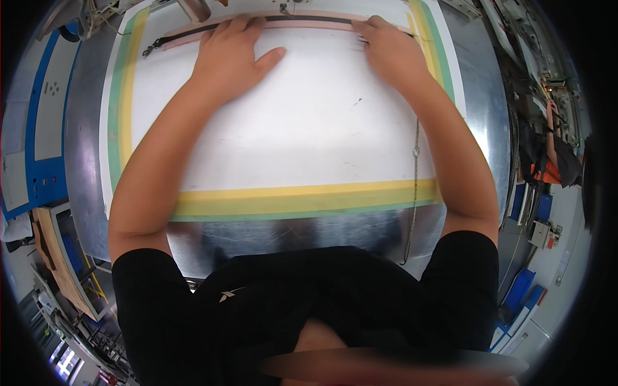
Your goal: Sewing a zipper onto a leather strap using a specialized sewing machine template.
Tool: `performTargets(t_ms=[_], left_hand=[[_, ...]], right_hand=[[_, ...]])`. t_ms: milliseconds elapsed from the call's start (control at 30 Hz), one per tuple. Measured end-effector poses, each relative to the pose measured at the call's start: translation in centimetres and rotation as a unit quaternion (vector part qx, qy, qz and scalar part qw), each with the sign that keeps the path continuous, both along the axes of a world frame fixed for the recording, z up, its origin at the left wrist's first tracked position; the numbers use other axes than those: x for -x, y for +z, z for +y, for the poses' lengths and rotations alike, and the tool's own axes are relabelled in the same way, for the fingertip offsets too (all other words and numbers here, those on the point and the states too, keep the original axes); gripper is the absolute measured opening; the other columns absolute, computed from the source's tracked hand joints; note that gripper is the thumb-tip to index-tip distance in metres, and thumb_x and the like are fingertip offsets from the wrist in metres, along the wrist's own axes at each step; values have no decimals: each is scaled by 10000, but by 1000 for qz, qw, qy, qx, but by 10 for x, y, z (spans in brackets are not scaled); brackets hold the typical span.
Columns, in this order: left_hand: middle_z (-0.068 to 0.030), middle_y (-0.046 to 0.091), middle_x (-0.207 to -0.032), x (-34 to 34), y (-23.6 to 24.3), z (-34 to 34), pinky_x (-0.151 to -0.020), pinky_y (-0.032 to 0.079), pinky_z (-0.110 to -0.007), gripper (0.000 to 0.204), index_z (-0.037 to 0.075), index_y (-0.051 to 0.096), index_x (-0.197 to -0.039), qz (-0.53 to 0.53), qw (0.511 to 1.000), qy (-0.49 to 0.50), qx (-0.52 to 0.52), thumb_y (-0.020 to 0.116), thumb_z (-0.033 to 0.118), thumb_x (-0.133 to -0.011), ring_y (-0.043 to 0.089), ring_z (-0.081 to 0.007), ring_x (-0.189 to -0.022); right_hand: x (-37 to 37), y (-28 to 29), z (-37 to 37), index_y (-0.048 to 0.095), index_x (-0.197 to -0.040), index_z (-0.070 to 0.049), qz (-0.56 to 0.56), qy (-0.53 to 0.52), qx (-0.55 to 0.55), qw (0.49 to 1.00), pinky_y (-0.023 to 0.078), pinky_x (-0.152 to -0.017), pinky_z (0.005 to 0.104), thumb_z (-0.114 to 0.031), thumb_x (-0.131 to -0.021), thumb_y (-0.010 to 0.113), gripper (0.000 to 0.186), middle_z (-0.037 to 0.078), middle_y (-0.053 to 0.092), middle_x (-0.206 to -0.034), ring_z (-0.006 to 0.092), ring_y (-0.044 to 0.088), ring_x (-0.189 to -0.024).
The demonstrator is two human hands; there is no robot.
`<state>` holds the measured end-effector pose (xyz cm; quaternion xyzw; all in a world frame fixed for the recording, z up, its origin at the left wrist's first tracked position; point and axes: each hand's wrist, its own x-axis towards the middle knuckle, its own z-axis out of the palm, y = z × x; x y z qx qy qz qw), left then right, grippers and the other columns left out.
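1. The black strap [315, 18] lies along the top of the white sheet [309, 116], running from about 10:30 through 12 to 1 o'clock, over a pink strip [315, 26] that shows along its edges.
2. A dark clip [149, 47] sits at the strap's 10:30 end.
3. The left hand [230, 59] is at 11 o'clock, palm down, its fingers extended over the strap and its thumb spread toward 2 o'clock; whether the fingertips grip anything, I cannot tell.
4. The right hand [391, 51] is at 1 o'clock, its fingers bent and pointing toward 11, tips at the strap; whether they pinch it is unclear.
5. Yellow tape [309, 193] and green tape [309, 215] border the sheet at 10, 2 and 6 o'clock.
6. A thin cord [414, 183] hangs at 3 o'clock, just beside the right forearm, crossing the lower tape.
7. Beneath everything is a metal table [87, 141]; a blue cabinet [48, 128] stands at 9:30.
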<state>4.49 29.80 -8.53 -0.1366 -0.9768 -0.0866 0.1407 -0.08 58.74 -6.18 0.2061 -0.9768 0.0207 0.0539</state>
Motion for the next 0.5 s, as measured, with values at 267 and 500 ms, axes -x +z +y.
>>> performTargets(t_ms=[267, 500], left_hand=[[-161, 537, -1514, 4, 3, 22, -1177, 365, -481, 702, 40, 586, -1453, -13, 1000, 7, 27, 637, 535, -958, 479, -360, -1406], [-164, 542, -1499, 11, -4, 37, -1167, 367, -496, 698, 40, 594, -1442, -13, 1000, -14, 4, 649, 529, -946, 495, -361, -1383]], right_hand=[[0, -6, -23, 655, -1351, -112, 8, 23, 16, 1000, 587, -864, 440, -23, -939, 514, 444, 74, 652, -1223, 303, 707, -1060], [5, -10, -35, 651, -1331, -73, -19, 51, 16, 998, 599, -839, 445, -32, -942, 521, 412, 95, 650, -1212, 319, 721, -1023]])
